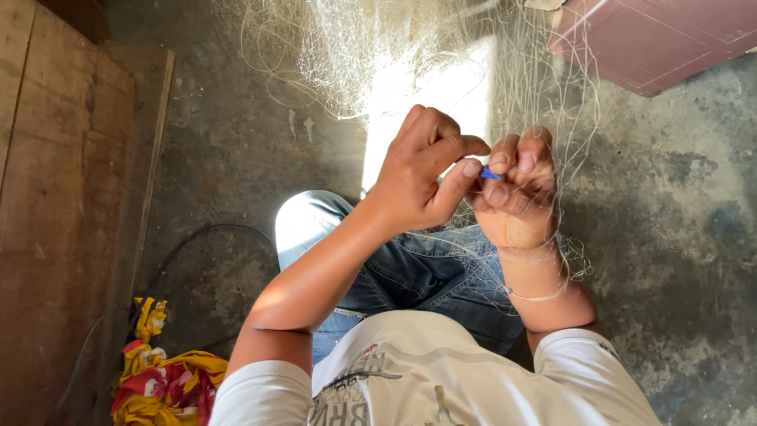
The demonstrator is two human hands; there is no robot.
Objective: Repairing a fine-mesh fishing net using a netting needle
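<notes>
Over grey concrete floor (678, 237), both hands (473, 185) pinch a blue needle (490, 173) between them amid pale netting (378, 47).

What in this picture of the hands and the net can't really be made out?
- Blue piece, head view: only a tip shows; the fingers of both hands cover the rest.
- Fishing net: cut off by the top edge, and sun glare washes out its mesh.
- Red and yellow cloth: cut off by the bottom edge.
- Pink panel: cut off at the top right corner.

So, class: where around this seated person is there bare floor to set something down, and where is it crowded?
Bare concrete floor lies right of the right hand, below the reddish box. Another patch lies between the wooden boards and the netting. The lap, under both hands, is crowded with net.
</notes>
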